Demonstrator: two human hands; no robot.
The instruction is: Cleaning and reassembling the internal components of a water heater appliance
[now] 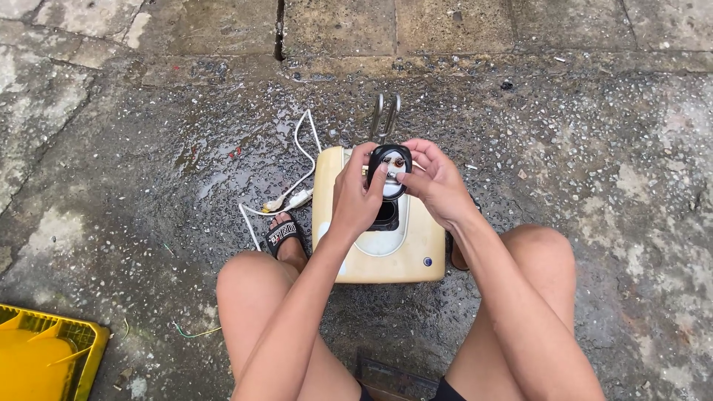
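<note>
Both arms reach forward between the bare knees, wrists bent slightly inward. Left hand (356,194) and right hand (437,186) meet at chest line, fingers curled, fingertips pinching closed.

single head view, looking steeply down from above the squatting person's knees onto wet ground (594,148). close range: forearms and both hands fill the centre, the cream box (405,252) just beyond. top of frame faces away from the person.
</note>
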